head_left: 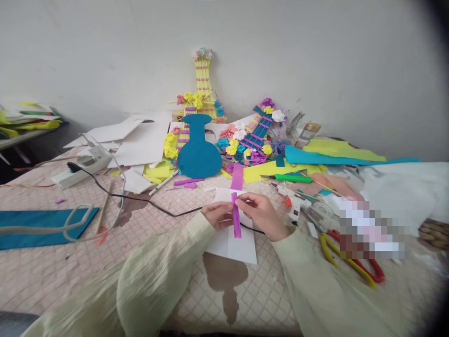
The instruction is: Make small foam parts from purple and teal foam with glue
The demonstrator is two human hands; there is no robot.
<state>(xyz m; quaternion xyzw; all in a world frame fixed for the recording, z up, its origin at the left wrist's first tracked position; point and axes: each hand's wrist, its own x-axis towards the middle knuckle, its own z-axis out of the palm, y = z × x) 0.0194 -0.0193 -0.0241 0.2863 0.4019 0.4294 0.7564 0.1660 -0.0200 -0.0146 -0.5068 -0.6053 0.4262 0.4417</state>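
A narrow purple foam strip [236,221] hangs between both hands over a white card [234,243] lying on the quilted table. My left hand [218,215] is closed beside the strip, its fingers touching the strip's left side. My right hand [261,214] pinches the strip near its top with thumb and fingers. A second, wider purple strip [237,176] lies just beyond the card. Pale cream sleeves cover both forearms.
A teal foam vase shape [199,150] leans at the back among foam flower pieces [242,140]. A black cable [133,197] crosses the table. A glue gun [293,206], scissors with red and yellow handles [354,264], a green pen [293,178] and a teal sheet [38,227] lie around.
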